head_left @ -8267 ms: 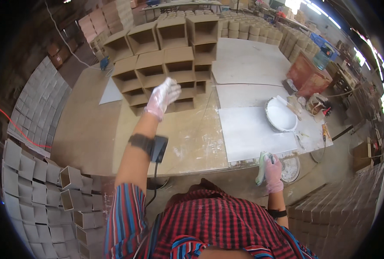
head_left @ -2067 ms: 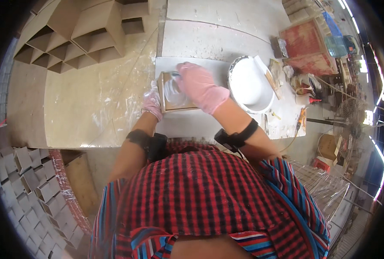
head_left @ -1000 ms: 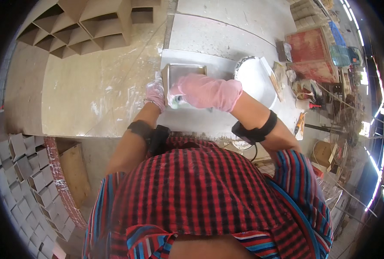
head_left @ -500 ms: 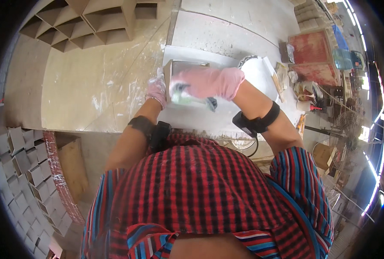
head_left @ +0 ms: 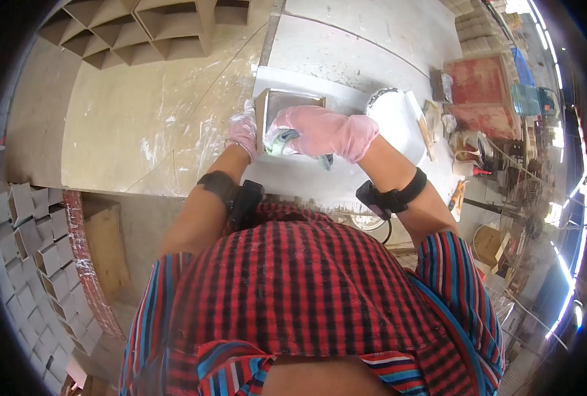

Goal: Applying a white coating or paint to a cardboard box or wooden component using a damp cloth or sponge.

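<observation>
A shallow cardboard box (head_left: 298, 94) with a whitish inside lies on the white-coated worktop in front of me. My left hand (head_left: 242, 132), in a pink glove smeared with white, is closed against the box's left side and steadies it. My right hand (head_left: 320, 130), also gloved in pink, presses a green and grey cloth (head_left: 281, 142) at the box's near left part. The fingers bend round the cloth, and one loose end hangs out below the palm. That hand and the cloth hide much of the box.
Right of the box stands a round tub (head_left: 391, 109) of white liquid, with a flat wooden stick (head_left: 425, 130) at its edge. Open box frames (head_left: 141, 33) are stacked at far left. Many pale boxes (head_left: 36, 264) fill the lower left. A red-stained crate (head_left: 478, 86) sits at far right.
My right hand, blurred by motion earlier, now shows sharply in nearly the same spot with the cloth. My left hand stays at the box's side.
</observation>
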Demonstrator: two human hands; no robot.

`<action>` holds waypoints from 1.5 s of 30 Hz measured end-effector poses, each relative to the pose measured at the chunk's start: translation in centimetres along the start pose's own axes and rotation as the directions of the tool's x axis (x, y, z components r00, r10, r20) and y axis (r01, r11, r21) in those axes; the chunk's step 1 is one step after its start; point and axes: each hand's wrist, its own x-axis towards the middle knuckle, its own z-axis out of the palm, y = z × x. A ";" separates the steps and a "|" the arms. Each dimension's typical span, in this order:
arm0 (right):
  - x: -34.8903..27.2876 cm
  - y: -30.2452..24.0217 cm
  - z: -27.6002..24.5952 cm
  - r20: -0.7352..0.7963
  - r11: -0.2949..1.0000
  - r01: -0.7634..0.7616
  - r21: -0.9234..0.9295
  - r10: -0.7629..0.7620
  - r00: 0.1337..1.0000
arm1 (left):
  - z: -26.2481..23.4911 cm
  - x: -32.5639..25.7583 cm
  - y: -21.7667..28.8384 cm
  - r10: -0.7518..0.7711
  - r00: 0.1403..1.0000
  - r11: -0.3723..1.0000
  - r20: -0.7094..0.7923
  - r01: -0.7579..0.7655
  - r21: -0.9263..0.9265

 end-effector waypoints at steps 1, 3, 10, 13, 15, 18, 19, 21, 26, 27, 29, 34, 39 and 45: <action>0.2 0.1 -0.1 0.000 1.000 0.002 -0.001 -0.002 1.000 | 0.4 0.0 -0.4 -0.001 1.000 1.000 -0.002 0.001 0.001; 0.6 -0.3 -0.4 0.125 1.000 0.020 -0.021 -0.017 0.992 | 1.2 0.2 -1.0 0.037 0.998 0.999 -0.058 -0.037 0.002; -1.0 -3.7 -2.7 0.319 0.964 -0.138 -0.229 0.208 0.925 | 1.7 0.5 -0.6 -0.388 0.859 0.505 0.333 0.501 -0.703; -2.5 -3.1 -3.6 0.348 0.920 -0.165 -0.355 0.294 0.890 | 2.0 0.1 -1.9 -0.250 0.846 0.256 0.471 0.527 -0.810; -2.1 -2.6 -3.6 0.362 0.927 -0.170 -0.335 0.293 0.885 | 5.4 -0.6 -6.0 0.246 0.968 0.942 -0.054 -0.251 -0.224; -2.5 -0.1 -4.5 0.165 0.796 -0.354 -0.492 0.484 0.860 | -3.8 0.9 3.7 -0.204 0.852 0.855 0.482 0.395 -0.336; -1.8 1.0 -4.4 0.171 0.797 -0.340 -0.499 0.476 0.863 | -2.0 0.5 1.6 -0.216 0.853 0.850 0.475 0.404 -0.339; -0.7 2.5 -4.6 0.030 0.750 -0.020 -0.661 0.053 0.998 | 2.0 0.3 -2.1 0.477 0.872 0.843 -0.108 -0.418 0.339; -1.9 1.0 -2.8 0.023 0.888 -0.152 -0.434 0.180 0.983 | 3.9 0.6 -3.5 0.215 0.959 0.915 0.184 -0.264 0.306; -1.9 1.0 -2.7 0.167 0.890 -0.051 -0.453 0.141 0.976 | 4.0 0.6 -3.9 0.230 0.956 0.884 0.183 -0.284 0.371; -2.4 3.0 -2.6 0.280 0.894 0.011 -0.448 0.128 0.951 | -0.3 1.1 1.2 0.164 0.916 0.893 0.367 -0.295 0.339; 0.0 -1.0 -4.2 0.156 0.748 -0.175 -0.640 0.350 0.924 | 4.9 0.9 -3.1 0.356 0.934 0.868 -0.031 -0.319 0.380; -0.6 2.4 -1.7 0.160 0.874 0.031 -0.484 0.054 0.986 | 3.9 1.8 -3.1 -0.343 0.861 0.738 0.375 0.494 -0.459; 0.5 2.8 -5.3 0.080 0.730 -0.120 -0.673 0.233 0.969 | -0.6 0.8 1.3 -0.125 0.981 0.927 0.148 0.169 -0.335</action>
